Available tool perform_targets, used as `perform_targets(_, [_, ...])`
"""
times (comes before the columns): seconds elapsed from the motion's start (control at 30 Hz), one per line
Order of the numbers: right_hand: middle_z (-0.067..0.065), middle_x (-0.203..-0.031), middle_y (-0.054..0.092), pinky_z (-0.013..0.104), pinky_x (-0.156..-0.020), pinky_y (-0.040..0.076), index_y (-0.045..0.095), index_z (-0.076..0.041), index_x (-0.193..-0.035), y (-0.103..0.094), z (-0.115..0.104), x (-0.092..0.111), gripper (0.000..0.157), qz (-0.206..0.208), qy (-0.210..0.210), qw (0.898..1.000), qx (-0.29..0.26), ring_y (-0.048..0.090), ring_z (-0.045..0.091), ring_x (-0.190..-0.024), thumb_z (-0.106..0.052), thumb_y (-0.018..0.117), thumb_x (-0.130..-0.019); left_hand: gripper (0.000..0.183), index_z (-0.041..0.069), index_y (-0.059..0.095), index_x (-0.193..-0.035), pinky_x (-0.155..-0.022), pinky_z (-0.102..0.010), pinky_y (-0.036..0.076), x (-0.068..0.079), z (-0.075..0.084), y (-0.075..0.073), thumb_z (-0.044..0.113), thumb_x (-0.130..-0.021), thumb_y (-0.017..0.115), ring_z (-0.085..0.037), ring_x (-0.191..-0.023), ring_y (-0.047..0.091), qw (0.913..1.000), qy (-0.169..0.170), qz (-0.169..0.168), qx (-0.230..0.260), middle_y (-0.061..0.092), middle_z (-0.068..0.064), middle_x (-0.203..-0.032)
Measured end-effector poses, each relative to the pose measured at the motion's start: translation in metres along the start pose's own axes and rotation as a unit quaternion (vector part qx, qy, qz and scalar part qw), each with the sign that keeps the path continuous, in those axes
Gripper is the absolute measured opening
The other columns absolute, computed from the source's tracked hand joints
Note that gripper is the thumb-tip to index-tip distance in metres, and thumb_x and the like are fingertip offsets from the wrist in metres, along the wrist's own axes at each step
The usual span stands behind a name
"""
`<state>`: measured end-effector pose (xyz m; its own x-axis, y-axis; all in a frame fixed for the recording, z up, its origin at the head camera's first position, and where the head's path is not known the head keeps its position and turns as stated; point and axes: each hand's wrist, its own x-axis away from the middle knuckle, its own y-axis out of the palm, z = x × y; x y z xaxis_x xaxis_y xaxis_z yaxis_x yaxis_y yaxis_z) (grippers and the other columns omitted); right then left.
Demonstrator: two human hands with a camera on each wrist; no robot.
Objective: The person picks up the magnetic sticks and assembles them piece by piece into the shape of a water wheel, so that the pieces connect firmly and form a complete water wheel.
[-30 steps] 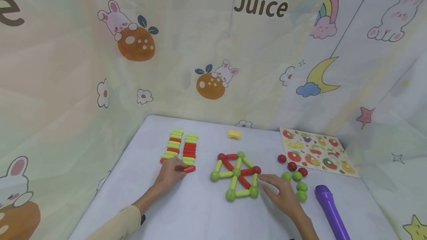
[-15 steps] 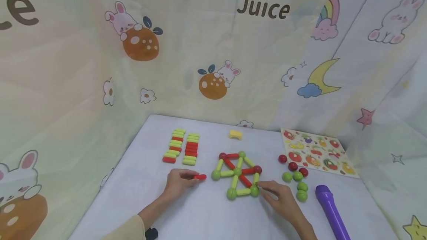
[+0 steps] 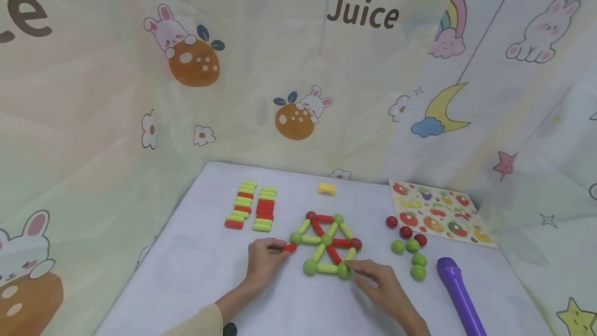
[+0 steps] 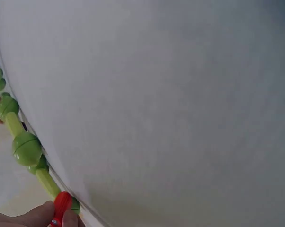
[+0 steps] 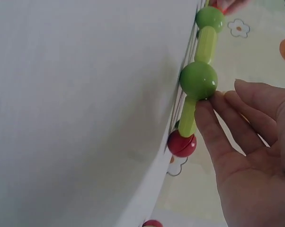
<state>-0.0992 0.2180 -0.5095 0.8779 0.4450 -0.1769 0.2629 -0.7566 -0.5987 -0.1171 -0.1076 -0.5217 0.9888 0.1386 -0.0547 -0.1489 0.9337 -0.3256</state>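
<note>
My left hand (image 3: pixel 264 261) pinches a red rod (image 3: pixel 289 248) between thumb and fingers. The rod's end is beside the left green ball (image 3: pixel 296 238) of a wheel-like frame built from balls and rods; whether they touch is hard to tell. In the left wrist view the red rod (image 4: pixel 63 206) partly covers that ball. My right hand (image 3: pixel 380 284) touches the lower right green ball (image 3: pixel 343 270) of the frame. Seen from the right wrist, the hand's fingers (image 5: pixel 206 116) are nearly straight against the green ball (image 5: pixel 199 80), with the thumb held apart from it.
Two columns of red and light green rods (image 3: pixel 265 215) lie to the left. A yellow arched block (image 3: pixel 327 189) is at the back. Loose red balls (image 3: pixel 406 232) and green balls (image 3: pixel 412 245) lie right of the frame, near a fruit picture board (image 3: pixel 440 211) and a purple microphone-shaped object (image 3: pixel 460 294).
My left hand has carried the red rod rightward from the rod columns to the frame's left ball. My right hand has shifted down and left, and the frame has turned slightly.
</note>
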Motion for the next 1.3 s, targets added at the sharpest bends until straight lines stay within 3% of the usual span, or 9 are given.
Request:
perform_targets(0.13, [0.006,-0.132,0.076,0.034,-0.099,0.061,0.075,-0.009,-0.133,0.012,-0.01,-0.004,0.033,-0.018,-0.011,1.0,-0.002,0.071,0.013,-0.123,-0.005,0.075,-0.1,0.017,0.002,0.082,-0.107,-0.083,-0.03,0.065,-0.004,0.001,-0.002,0.001,-0.091,0.086,-0.024,-0.098,0.075,0.9983,0.05,0.028,-0.007,0.08,-0.009,-0.1])
perform_targets(0.3, [0.009,-0.135,0.075,0.044,-0.101,0.06,0.073,-0.007,-0.135,0.028,-0.024,-0.01,0.031,-0.051,-0.027,0.998,-0.023,0.07,0.021,-0.125,-0.011,0.072,-0.104,0.017,0.001,0.079,-0.106,-0.084,-0.034,0.065,-0.011,0.0,-0.003,-0.005,-0.09,0.084,-0.028,-0.101,0.077,0.9955,0.081,0.046,-0.013,0.078,-0.012,-0.103])
perform_targets(0.47, [0.004,-0.139,0.073,0.036,-0.104,0.058,0.072,-0.01,-0.138,0.042,-0.039,-0.019,0.034,-0.087,-0.029,0.996,0.012,0.069,0.022,-0.128,-0.019,0.071,-0.106,0.015,0.0,0.078,-0.104,-0.08,-0.03,0.065,-0.024,-0.004,0.002,-0.004,-0.091,0.083,-0.026,-0.097,0.075,0.9966,0.062,0.048,-0.023,0.077,-0.014,-0.103])
perform_targets(0.57, [0.002,-0.14,0.073,0.038,-0.105,0.058,0.073,-0.011,-0.137,0.046,-0.045,-0.025,0.035,-0.097,-0.025,0.994,0.044,0.069,0.022,-0.128,-0.021,0.074,-0.104,0.013,-0.001,0.077,-0.102,-0.078,-0.03,0.065,-0.032,-0.007,0.007,-0.005,-0.091,0.083,-0.026,-0.096,0.073,0.9966,0.059,0.051,-0.025,0.076,-0.014,-0.101])
perform_targets(0.87, [0.008,-0.142,0.071,0.051,-0.104,0.057,0.075,-0.009,-0.132,0.043,-0.044,-0.034,0.031,-0.099,-0.004,0.993,0.063,0.068,0.031,-0.131,-0.019,0.076,-0.102,0.011,-0.002,0.075,-0.095,-0.081,-0.034,0.064,-0.053,0.003,0.032,-0.012,-0.09,0.078,-0.026,-0.096,0.072,0.992,0.106,0.046,-0.051,0.073,-0.014,-0.096])
perform_targets(1.03, [0.011,-0.146,0.068,0.053,-0.105,0.056,0.073,-0.009,-0.136,0.042,-0.041,-0.04,0.036,-0.096,0.011,0.993,0.069,0.064,0.036,-0.136,-0.02,0.076,-0.102,0.01,-0.003,0.075,-0.095,-0.082,-0.033,0.065,-0.061,0.014,0.035,-0.011,-0.09,0.078,-0.025,-0.095,0.071,0.9901,0.132,0.029,-0.039,0.073,-0.015,-0.095])
perform_targets(1.2, [0.012,-0.149,0.066,0.052,-0.105,0.056,0.072,-0.008,-0.137,0.038,-0.035,-0.042,0.037,-0.089,0.032,0.993,0.073,0.062,0.037,-0.138,-0.018,0.075,-0.102,0.011,0.0,0.075,-0.097,-0.087,-0.039,0.065,-0.061,0.016,0.031,-0.009,-0.091,0.08,-0.027,-0.1,0.073,0.9912,0.119,0.057,-0.013,0.074,-0.014,-0.097])
perform_targets(1.3, [0.014,-0.149,0.065,0.051,-0.104,0.057,0.073,-0.006,-0.136,0.036,-0.032,-0.042,0.035,-0.085,0.033,0.994,0.068,0.062,0.038,-0.138,-0.016,0.075,-0.102,0.012,-0.001,0.074,-0.098,-0.085,-0.037,0.066,-0.062,0.013,0.031,-0.007,-0.091,0.081,-0.025,-0.098,0.072,0.9921,0.1,0.075,-0.011,0.073,-0.015,-0.099])
